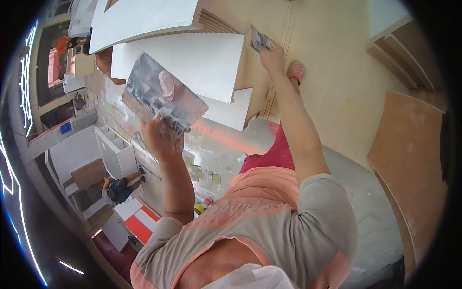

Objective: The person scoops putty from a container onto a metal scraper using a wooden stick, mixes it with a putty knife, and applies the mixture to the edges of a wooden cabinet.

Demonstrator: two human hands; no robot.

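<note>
My left hand [162, 135] grips a flat putty board [151, 89] by its near edge, thumb on top. Grey and white smears cover the board, and a pinkish lump of putty [166, 85] sits toward its upper right. Stretched out ahead, my right hand [273, 55] is closed around a putty knife [257, 37] with a smeared, wide blade. The knife is close over a pale wood panel [327, 96]. White panels [187, 62] lie beyond the board, their slatted ends toward the right hand.
Another person [120, 190] bends near a white shelf unit [115, 149] at the left. Paint-stained floor [226, 144] runs between us, with cans [202, 206] and small square pieces on it. A brown board [409, 144] and slatted panel [409, 53] stand at the right.
</note>
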